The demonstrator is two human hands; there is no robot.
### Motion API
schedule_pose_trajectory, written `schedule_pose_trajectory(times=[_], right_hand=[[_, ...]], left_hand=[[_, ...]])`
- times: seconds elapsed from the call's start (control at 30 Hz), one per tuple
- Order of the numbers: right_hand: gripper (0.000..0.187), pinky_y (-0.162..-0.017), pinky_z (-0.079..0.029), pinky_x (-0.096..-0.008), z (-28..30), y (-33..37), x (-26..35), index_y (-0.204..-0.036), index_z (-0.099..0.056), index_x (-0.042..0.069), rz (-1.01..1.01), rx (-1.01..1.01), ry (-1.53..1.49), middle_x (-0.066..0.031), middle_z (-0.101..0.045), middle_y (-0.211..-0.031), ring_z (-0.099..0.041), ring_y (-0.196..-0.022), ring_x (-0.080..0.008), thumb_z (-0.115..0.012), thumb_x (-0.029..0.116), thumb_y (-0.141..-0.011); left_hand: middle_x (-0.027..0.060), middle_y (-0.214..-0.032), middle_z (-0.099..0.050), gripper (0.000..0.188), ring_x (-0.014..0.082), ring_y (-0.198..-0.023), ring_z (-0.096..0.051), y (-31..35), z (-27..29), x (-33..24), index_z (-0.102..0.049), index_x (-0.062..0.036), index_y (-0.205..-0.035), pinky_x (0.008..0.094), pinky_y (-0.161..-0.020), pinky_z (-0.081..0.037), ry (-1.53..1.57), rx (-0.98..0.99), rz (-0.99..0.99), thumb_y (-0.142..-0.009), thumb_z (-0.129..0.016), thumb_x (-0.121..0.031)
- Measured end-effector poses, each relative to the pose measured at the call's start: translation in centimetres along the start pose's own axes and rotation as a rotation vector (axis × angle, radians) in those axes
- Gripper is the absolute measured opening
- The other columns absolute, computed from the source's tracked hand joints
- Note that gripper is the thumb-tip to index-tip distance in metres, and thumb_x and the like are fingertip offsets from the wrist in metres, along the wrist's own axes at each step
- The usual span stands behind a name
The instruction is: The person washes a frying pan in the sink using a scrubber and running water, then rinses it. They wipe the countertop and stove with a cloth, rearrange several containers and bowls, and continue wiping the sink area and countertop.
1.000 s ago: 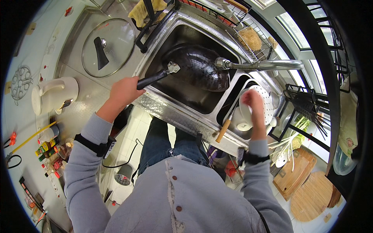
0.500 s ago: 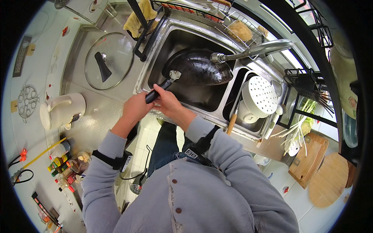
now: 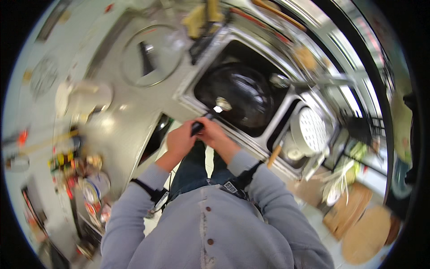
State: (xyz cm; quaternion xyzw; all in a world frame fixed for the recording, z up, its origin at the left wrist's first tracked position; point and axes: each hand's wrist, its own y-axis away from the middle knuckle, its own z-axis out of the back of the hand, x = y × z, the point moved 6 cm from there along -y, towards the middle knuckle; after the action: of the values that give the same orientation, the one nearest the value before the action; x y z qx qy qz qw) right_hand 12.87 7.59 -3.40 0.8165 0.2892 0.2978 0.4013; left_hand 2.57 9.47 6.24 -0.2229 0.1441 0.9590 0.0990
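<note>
A dark, glossy wok lies in the left basin of the steel sink, broad and round in view. Its black handle points toward me over the front rim, joined to the wok by a shiny metal bracket. Both hands are closed round this handle close together, my left hand on one side and my right hand on the other. Motion smears the picture, so I cannot tell whether the wok's inside or underside faces up. Beyond it, the faucet head hangs over the basin's right side.
A glass lid with a black knob lies on the steel counter at left, near a white pitcher. A white perforated basket sits in the right basin. Cutting boards stand at far right; jars and bottles crowd the lower left.
My view has turned, shifting the sink rightward. The wok, tilted and narrower before, now shows broader and rounder in the basin. Both hands keep their hold on its handle, now nearer my body.
</note>
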Motion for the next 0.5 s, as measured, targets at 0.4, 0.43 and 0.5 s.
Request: schedule_pose_trajectory(times=[0.4, 0.43, 0.5], right_hand=[[0.053, -0.098, -0.044, -0.0425, 3.0, 8.9, 9.6, -0.143, -0.036, 0.007, -0.091, 0.382, 0.673, -0.0142, -0.043, -0.142, -0.050, -0.123, -0.0276, -0.049, 0.032, -0.098], [0.052, -0.098, -0.044, -0.0422, 3.5, 9.3, 11.4, -0.143, -0.036, 0.007, -0.053, 0.414, 0.640, -0.0129, -0.045, -0.141, -0.051, -0.122, -0.0270, -0.047, 0.032, -0.098], [0.052, -0.098, -0.044, -0.0418, 4.6, 8.8, 14.3, -0.142, -0.037, 0.009, -0.007, 0.473, 0.538, -0.0104, -0.049, -0.138, -0.053, -0.119, -0.0261, -0.047, 0.034, -0.098]], left_hand=[[0.0126, -0.074, -0.064, 0.011, 0.0350, -0.068, -0.065, 2.1, -6.6, 4.1, -0.056, -0.0062, -0.086, 0.0471, -0.058, -0.051, 0.045, -0.195, 0.048, -0.080, -0.055, -0.015], [0.0117, -0.074, -0.064, 0.011, 0.0332, -0.068, -0.065, 2.0, -7.2, 4.2, -0.057, -0.0065, -0.085, 0.0460, -0.059, -0.050, 0.027, -0.210, 0.065, -0.080, -0.055, -0.016], [0.0099, -0.075, -0.064, 0.011, 0.0300, -0.069, -0.065, 1.5, -7.9, 4.1, -0.058, -0.0076, -0.083, 0.0436, -0.062, -0.049, -0.011, -0.262, 0.100, -0.079, -0.054, -0.017]])
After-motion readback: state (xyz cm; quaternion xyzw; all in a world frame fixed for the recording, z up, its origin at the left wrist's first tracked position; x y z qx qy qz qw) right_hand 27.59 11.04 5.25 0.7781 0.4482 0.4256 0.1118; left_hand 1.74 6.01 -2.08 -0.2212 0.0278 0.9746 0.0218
